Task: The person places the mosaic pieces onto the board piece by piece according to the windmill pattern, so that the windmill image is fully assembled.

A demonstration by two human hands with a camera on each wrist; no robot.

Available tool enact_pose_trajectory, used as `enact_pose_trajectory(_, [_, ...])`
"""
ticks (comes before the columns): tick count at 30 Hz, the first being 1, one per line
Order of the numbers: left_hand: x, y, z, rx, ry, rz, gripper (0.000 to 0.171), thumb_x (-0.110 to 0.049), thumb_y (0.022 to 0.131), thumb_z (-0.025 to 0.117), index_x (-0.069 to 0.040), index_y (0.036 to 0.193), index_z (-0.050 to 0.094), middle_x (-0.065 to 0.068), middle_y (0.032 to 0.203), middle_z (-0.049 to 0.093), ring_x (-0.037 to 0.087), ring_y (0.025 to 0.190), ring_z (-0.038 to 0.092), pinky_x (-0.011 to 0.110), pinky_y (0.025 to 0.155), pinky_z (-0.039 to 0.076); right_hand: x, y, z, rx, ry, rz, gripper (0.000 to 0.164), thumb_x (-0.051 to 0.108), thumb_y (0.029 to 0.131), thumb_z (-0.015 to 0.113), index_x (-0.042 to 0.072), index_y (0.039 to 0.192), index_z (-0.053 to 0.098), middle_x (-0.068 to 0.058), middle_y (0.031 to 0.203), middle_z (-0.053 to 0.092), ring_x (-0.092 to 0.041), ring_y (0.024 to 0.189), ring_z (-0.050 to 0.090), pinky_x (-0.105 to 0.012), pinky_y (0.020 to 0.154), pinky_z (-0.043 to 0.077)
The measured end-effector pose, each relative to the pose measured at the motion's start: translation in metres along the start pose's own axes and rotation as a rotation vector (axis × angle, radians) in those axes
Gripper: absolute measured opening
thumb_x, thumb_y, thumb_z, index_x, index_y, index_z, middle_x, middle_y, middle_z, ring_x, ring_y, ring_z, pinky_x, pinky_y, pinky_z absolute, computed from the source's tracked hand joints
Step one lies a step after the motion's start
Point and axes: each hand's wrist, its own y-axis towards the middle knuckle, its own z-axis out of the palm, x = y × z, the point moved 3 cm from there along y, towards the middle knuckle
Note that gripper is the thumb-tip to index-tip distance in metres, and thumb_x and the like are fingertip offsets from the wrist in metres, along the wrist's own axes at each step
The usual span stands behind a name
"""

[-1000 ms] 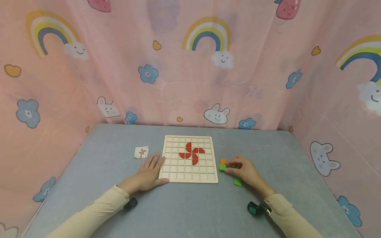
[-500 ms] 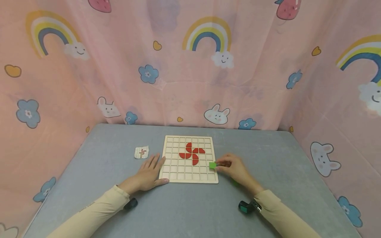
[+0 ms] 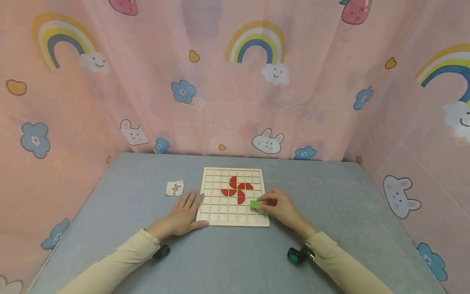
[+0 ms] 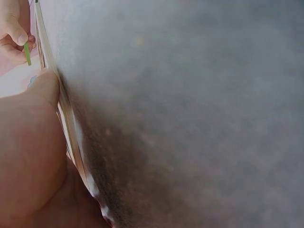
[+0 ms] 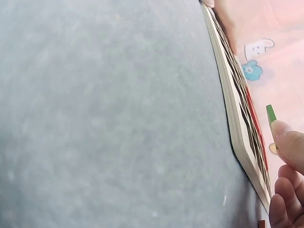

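Note:
A square wooden grid board point(image 3: 225, 219) lies on the grey table, with red rounded tiles point(image 3: 240, 197) set in a pinwheel at its middle. My right hand point(image 3: 282, 209) pinches a thin green square tile point(image 3: 254, 204) between thumb and fingers, over the board's right side. Seen from the right wrist, the green tile point(image 5: 271, 116) stands edge-on above the board point(image 5: 237, 128). My left hand point(image 3: 180, 216) lies with fingers spread at the board's left edge, its thumb on the near left corner. In the left wrist view that thumb point(image 4: 46, 88) presses along the board's rim.
A small paper card point(image 3: 174, 188) printed with a grid and pinwheel figure lies left of the board. An orange piece point(image 5: 261, 223) shows at the bottom of the right wrist view. Pink patterned cloth point(image 3: 235, 122) hangs around the table point(image 3: 227, 261).
My right hand has picked up the green tile from beside the board and carried it left over the grid. Its arm now hides the tiles at the right. The left hand has stayed put.

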Motion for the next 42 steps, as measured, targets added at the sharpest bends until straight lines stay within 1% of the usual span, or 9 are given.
enact_pose_trajectory(12, [0.002,0.0,0.002,-0.001,0.003,-0.006,0.097,-0.055,0.104,0.061,0.002,0.168,0.016,0.033,0.173,0.005,0.053,0.16,0.002,0.071,0.125,0.012,0.002,0.005,0.007,-0.015,-0.008,0.004,0.019,0.009,0.085,0.09,0.006,0.103,0.083,-0.003,0.092,0.065,-0.015,0.081,0.055,-0.024,0.07,0.045])
enact_pose_trajectory(21, [0.001,0.0,0.001,-0.006,0.004,0.0,0.096,-0.053,0.105,0.062,0.002,0.168,0.016,0.033,0.173,0.006,0.054,0.16,0.003,0.07,0.125,0.012,0.009,0.009,0.016,-0.014,-0.006,-0.02,0.018,0.012,0.086,0.09,0.009,0.103,0.084,0.0,0.096,0.068,-0.014,0.082,0.056,-0.025,0.072,0.047])
enact_pose_trajectory(30, [0.0,0.0,0.0,-0.007,-0.001,0.001,0.095,-0.052,0.105,0.062,0.003,0.168,0.016,0.034,0.173,0.006,0.054,0.16,0.003,0.07,0.125,0.012,0.015,0.015,0.025,-0.005,0.013,-0.049,0.018,0.011,0.085,0.09,0.007,0.102,0.084,-0.002,0.096,0.069,-0.016,0.084,0.059,-0.026,0.075,0.05])
enact_pose_trajectory(34, [0.0,0.0,0.001,-0.01,0.0,0.001,0.096,-0.052,0.105,0.062,0.003,0.168,0.016,0.034,0.173,0.006,0.054,0.16,0.003,0.07,0.125,0.012,0.017,0.019,0.029,-0.007,0.01,-0.058,0.018,0.011,0.085,0.091,0.007,0.102,0.084,-0.002,0.094,0.067,-0.014,0.082,0.058,-0.024,0.073,0.049])
enact_pose_trajectory(37, [0.0,0.0,0.001,-0.012,-0.003,0.003,0.095,-0.051,0.105,0.063,0.003,0.168,0.016,0.034,0.173,0.006,0.054,0.16,0.003,0.07,0.125,0.012,0.018,0.021,0.032,-0.008,0.016,-0.046,0.019,0.012,0.085,0.091,0.008,0.101,0.084,-0.001,0.093,0.066,-0.012,0.08,0.056,-0.024,0.071,0.046])
enact_pose_trajectory(42, [-0.001,0.0,0.0,-0.012,-0.013,0.003,0.094,-0.049,0.105,0.064,0.003,0.168,0.017,0.034,0.173,0.006,0.054,0.16,0.003,0.071,0.125,0.012,0.02,0.025,0.037,-0.001,0.008,-0.045,0.018,0.013,0.084,0.092,0.008,0.1,0.084,-0.002,0.093,0.065,-0.013,0.078,0.053,-0.024,0.069,0.042])
